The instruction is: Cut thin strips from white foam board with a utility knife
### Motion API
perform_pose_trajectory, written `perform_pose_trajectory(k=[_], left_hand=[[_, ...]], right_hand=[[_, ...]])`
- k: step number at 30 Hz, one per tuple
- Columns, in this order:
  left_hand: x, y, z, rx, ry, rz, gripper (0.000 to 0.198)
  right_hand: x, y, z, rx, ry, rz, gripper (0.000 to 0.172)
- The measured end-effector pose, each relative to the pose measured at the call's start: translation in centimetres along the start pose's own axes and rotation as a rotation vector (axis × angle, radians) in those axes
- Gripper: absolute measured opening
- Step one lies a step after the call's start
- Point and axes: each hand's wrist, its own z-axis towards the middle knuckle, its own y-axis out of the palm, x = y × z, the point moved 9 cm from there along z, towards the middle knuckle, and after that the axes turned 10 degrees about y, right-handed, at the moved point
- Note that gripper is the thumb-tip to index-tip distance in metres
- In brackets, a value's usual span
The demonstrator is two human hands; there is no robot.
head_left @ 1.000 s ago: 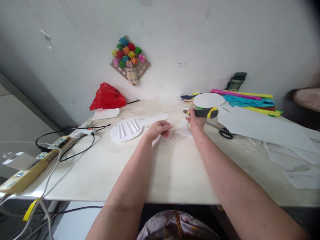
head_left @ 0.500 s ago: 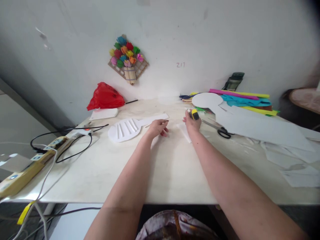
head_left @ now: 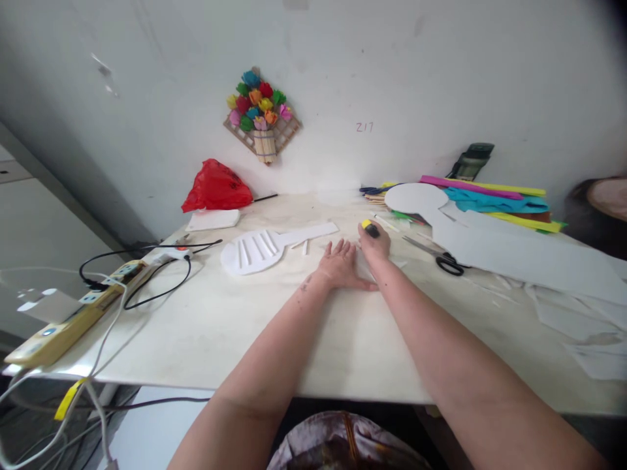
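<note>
Left fingers [head_left: 339, 249] have flattened, spread, over white sheet [head_left: 363, 266]; right fingers [head_left: 364, 241] grip the cutter [head_left: 371, 228].

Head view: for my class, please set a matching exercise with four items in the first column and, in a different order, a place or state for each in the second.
Column 1
1. Yellow-and-black cutter
2. Left hand
3. Black-handled scissors
4. Paddle-shaped piece

Column 2
A. Lying on the table to the right of the right hand
B. White, its narrow end pointing rightward
C. Gripped in the right hand
D. Palm down, with fingers extended

Right pairs: 1-C, 2-D, 3-A, 4-B
</note>
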Motion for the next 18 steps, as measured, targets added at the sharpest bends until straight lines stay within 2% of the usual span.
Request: perform_pose_trajectory(k=[3, 7, 13, 18], left_hand=[[0.0, 0.7, 0.0, -0.028, -0.041, 0.017, 0.114], [-0.9, 0.4, -0.2, -0.038, -0.027, 0.033, 0.105], [-4.0, -0.6, -1.0, -0.020, -0.047, 0.044, 0.092], [-6.5, -1.4, -1.8, 0.059, -0.172, 0.008, 0.095]], right_hand=[[0.7, 0.9, 0.0, -0.005, 0.029, 0.087, 0.039], [0.7, 0.9, 0.1, 0.034, 0.059, 0.098, 0.038], [-0.3, -0.2, 0.4, 0.091, 0.010, 0.118, 0.034], [-0.7, 1.1, -0.5, -0.004, -0.008, 0.208, 0.035]])
